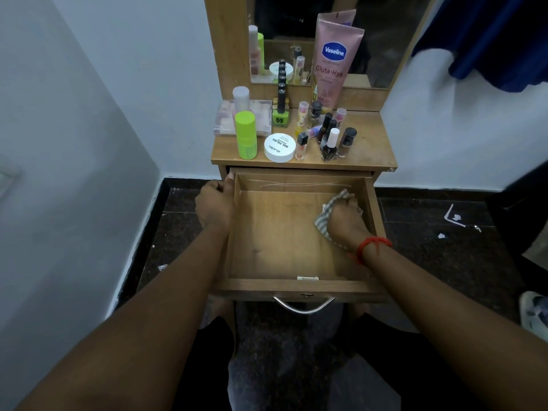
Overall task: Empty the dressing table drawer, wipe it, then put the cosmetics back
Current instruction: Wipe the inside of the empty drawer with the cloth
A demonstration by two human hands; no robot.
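Note:
The wooden drawer [278, 232] is pulled out of the dressing table and holds no cosmetics. My right hand [345, 222] presses a grey striped cloth [324, 216] onto the drawer floor near its right wall. My left hand [215, 203] grips the drawer's left wall at the back corner. The cosmetics stand on the tabletop [370, 152]: a pink Vaseline tube [335, 59], a green bottle [246, 134], a white round tin [279, 147], a clear box [261, 120], and several nail polish bottles [329, 137].
A mirror [379, 40] rises behind the tabletop. A metal handle [302, 307] hangs from the drawer front, just above my knees. White wall stands at left. The dark floor has small paper scraps [453, 218] at right, and blue fabric [489, 40] hangs at upper right.

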